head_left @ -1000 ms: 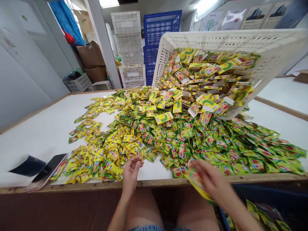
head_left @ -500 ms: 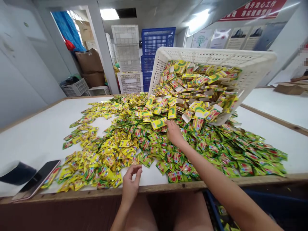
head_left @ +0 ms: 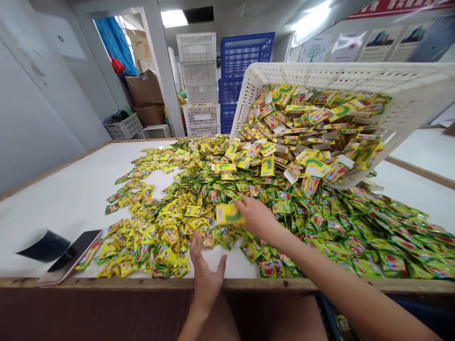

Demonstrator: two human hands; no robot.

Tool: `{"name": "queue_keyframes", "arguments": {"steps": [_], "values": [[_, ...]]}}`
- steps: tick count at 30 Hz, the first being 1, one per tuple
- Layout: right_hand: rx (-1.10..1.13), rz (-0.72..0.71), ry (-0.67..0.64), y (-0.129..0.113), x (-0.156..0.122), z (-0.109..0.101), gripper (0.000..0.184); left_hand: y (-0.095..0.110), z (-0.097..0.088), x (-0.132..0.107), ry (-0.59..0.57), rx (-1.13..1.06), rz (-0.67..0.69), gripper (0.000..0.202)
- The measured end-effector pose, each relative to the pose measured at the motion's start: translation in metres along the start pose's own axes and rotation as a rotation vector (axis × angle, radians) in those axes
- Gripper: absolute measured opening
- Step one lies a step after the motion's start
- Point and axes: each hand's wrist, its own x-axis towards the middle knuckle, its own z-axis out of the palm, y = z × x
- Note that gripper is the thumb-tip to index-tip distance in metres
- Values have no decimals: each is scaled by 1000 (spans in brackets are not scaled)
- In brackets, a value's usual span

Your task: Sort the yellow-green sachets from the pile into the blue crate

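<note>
Right hand (head_left: pixel 259 219): closed on the yellow carton (head_left: pixel 229 214), thumb and fingers pinching its right end, just above the near part of the heap.
Left hand (head_left: pixel 206 274): empty, fingers spread wide, flat at the near table (head_left: pixel 53 199) edge, fingertips just beside the nearest sachets (head_left: pixel 320 222).
Carton's place: front centre of the table, at 9 o'clock from the right hand, at 1 o'clock from the left hand, near it but apart.
Long axis: from 9 to 3 o'clock, almost level; free end pointing to 9, held end at 3; printed face with green arc turned toward the camera.
Nearer hand: right, in contact; left at 7 o'clock from the carton.
White crate (head_left: pixel 408 94): at 1 to 2 o'clock, tipped with its mouth this way, cartons and sachets spilling onto the heap.
Phone (head_left: pixel 69 258): at 8 o'clock on the near edge, beside a dark curved object (head_left: pixel 44 245).
</note>
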Motion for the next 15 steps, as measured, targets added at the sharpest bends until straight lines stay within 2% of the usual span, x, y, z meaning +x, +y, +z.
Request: {"name": "queue_keyframes", "arguments": {"steps": [1, 3, 5, 6, 7, 9, 11, 12, 15], "values": [[3, -40, -87, -18, -12, -3, 51, 1, 1, -1, -8, 89, 58, 72], [77, -134, -225, -45, -29, -10, 46, -2, 2, -2, -105, 184, 151, 62], [271, -250, -308, -54, -34, -14, 49, -6, 2, -3, -212, 151, 160, 53], [399, -288, -324, -53, -30, -15, 50, -9, 1, -4, -220, 92, 120, 49], [517, -282, -309, -50, -24, -14, 47, -11, 1, -5, -187, 12, 46, 43], [635, -132, -194, -46, -8, -3, 32, -14, 0, -6, -36, -168, -164, 34], [555, 83, -44, -52, 6, 20, 29, -15, -1, -7, 123, -324, -345, 33], [482, 142, -16, -59, 10, 34, 28, -15, -1, -7, 181, -373, -402, 34], [323, 195, -36, -86, 9, 72, 33, -17, -3, -5, 256, -425, -479, 38]]}}
